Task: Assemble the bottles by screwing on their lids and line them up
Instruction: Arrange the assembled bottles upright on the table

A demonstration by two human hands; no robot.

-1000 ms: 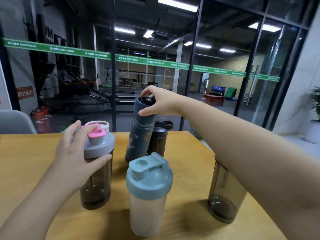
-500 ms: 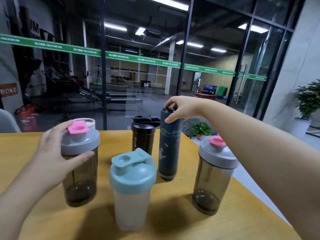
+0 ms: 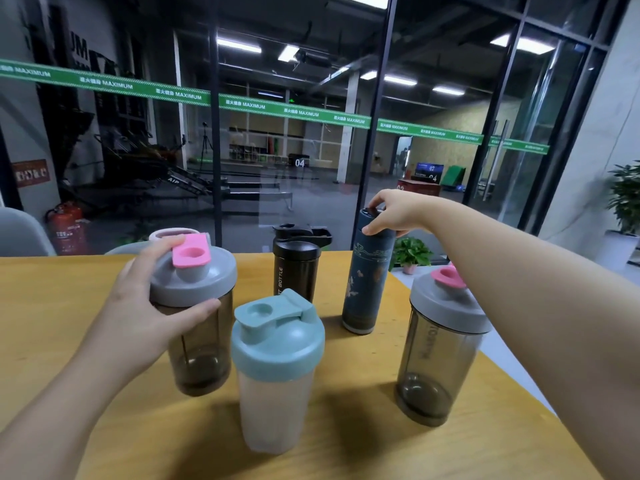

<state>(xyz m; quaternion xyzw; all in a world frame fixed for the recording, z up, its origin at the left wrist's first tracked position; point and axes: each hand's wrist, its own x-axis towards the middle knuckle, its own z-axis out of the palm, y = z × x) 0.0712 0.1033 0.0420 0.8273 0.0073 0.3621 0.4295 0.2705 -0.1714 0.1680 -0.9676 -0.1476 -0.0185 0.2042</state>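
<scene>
Since the frame half a second earlier, little has shifted: the tall dark-blue patterned bottle [image 3: 367, 271] stands upright at centre right of the frame, as it did then, with the right hand [image 3: 391, 211] pinching its cap from above, fingers curled closed around the top, probably to steady it or set it in its place. At centre left the left hand [image 3: 152, 306] wraps the grey lid with pink flap [image 3: 194, 271] of a smoky shaker bottle [image 3: 201, 341], thumb in front and fingers behind, a grip that suits either tightening the lid or sliding the bottle along the desk [image 3: 346, 445]. A frosted bottle with teal lid [image 3: 277, 368] stands nearest, at lower centre; a black bottle [image 3: 298, 268] sits behind it, and a second smoky bottle [image 3: 440, 351] with a grey lid stands at right, partly hidden by the right forearm. All visible lids appear seated, so lining up seems the work remaining.
</scene>
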